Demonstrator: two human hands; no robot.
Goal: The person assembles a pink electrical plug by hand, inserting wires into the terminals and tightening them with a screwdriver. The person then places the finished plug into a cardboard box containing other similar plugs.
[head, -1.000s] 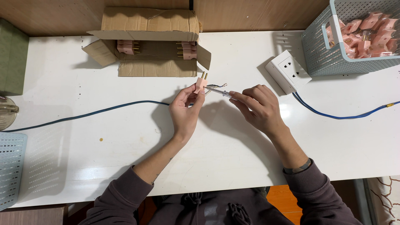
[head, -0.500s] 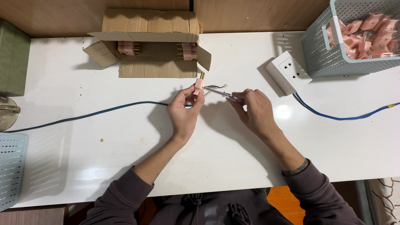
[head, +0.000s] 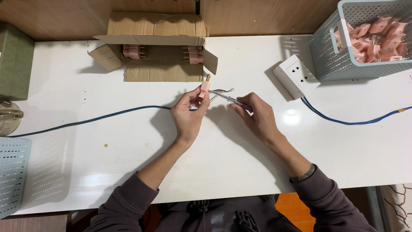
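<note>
My left hand (head: 188,116) pinches a small pink plug (head: 204,88) with brass prongs, held upright above the white table (head: 128,163). A blue cable (head: 86,119) runs from that hand leftward across the table, and its bare wire ends (head: 224,90) stick out beside the plug. My right hand (head: 256,117) grips a thin screwdriver (head: 231,100) with a clear handle, its tip pointed at the plug's side.
An opened cardboard box (head: 154,47) with pink plugs lies at the back. A white wall socket (head: 296,75) with a blue lead (head: 347,121) sits right of centre. A grey-blue basket (head: 343,60) of pink plugs stands far right; another basket (head: 13,172) at the left edge.
My right hand has moved left and brought the screwdriver tip up to the plug. The left hand has tilted the plug slightly more upright.
</note>
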